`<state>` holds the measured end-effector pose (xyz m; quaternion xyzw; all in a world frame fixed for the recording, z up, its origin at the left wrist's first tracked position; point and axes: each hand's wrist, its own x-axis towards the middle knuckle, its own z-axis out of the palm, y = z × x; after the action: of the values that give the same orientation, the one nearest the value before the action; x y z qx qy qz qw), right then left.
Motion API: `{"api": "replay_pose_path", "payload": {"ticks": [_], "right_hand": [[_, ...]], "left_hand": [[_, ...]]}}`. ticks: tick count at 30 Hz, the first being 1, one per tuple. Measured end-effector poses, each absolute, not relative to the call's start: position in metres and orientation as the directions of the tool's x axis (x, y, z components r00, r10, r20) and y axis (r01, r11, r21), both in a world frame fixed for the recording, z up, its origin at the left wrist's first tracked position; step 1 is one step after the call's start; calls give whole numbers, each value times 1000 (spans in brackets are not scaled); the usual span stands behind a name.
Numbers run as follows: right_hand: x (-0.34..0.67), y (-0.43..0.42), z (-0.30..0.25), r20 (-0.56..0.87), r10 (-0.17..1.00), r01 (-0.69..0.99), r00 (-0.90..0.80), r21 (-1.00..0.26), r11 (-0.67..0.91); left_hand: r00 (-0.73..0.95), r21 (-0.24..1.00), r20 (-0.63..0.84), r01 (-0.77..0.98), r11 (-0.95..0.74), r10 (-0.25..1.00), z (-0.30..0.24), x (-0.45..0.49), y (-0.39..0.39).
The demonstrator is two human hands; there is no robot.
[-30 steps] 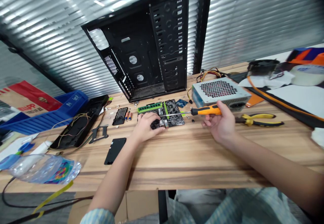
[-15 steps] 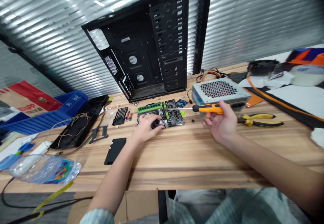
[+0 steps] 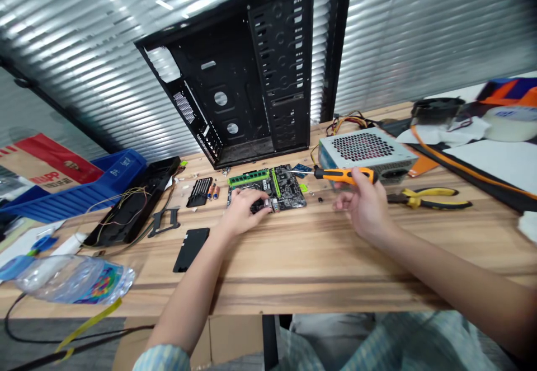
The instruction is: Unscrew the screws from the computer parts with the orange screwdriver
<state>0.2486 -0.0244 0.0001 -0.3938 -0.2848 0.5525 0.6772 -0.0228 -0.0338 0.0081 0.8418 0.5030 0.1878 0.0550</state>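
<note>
A black motherboard (image 3: pixel 289 192) with green slots and a memory stick in one of them lies flat on the wooden table. My left hand (image 3: pixel 247 210) rests on its near left part, thumb and fingers closed around the connectors at that edge. In my right hand (image 3: pixel 364 206) is a screwdriver (image 3: pixel 346 175) with an orange and black handle. Its shaft points left, level over the right side of the motherboard; whether the tip touches anything I cannot tell. Small dark screws or bits lie on the wood between the board and my right hand.
Behind the board stands an open black computer case (image 3: pixel 235 69). A power supply (image 3: pixel 369 150) and pliers (image 3: pixel 432 197) are at the right. Leftward are a screwdriver bit set (image 3: pixel 199 192), batteries (image 3: pixel 213 192), a black plate (image 3: pixel 191 249), a blue bin (image 3: pixel 92 189) and a water bottle (image 3: pixel 75 278).
The screwdriver in my right hand has risen slightly, its tip shifting right and toward the back of the board. My left hand stays on the motherboard.
</note>
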Motion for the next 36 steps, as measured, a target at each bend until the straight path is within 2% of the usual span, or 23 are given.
{"api": "replay_pose_path", "payload": {"ticks": [3,9,16,24,36], "right_hand": [[250,-23,0,-95,980,-518,173,-855,8],[251,-19,-5,-299,949,-555,98,-808,-197],[251,-21,0,-209,974,-562,92,-818,-123],[251,-21,-2,-254,959,-515,127,-843,-155],[251,-23,-2,-212,975,-549,68,-824,-141]], "left_hand": [[429,283,259,823,-493,865,11,-22,-35],[442,263,263,822,-505,857,13,-21,-38],[481,225,240,818,-530,843,11,-19,-37],[505,201,225,813,-547,833,14,-20,-38],[519,196,239,802,-564,821,14,-21,-37]]}}
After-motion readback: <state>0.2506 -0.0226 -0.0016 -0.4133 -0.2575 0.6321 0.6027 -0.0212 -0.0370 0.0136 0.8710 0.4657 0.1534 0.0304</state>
